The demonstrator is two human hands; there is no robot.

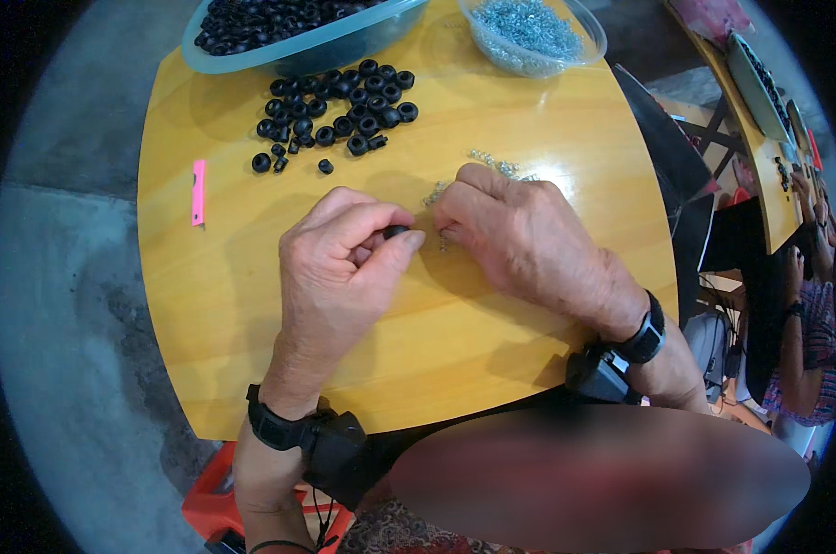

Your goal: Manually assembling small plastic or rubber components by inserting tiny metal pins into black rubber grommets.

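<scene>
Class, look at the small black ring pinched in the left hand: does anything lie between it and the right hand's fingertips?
Nothing visible does. The left hand pinches the black ring, and the right hand sits just beside it over bare table.

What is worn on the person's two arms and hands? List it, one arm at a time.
Left hand: bare, no glove or ring visible, no sleeve on the forearm. A black strap circles the wrist and carries a boxy black device, with thin dark cords hanging below it.
Right hand: also bare and sleeveless. A black wristband holds a similar dark boxy device on the underside of the wrist.
</scene>
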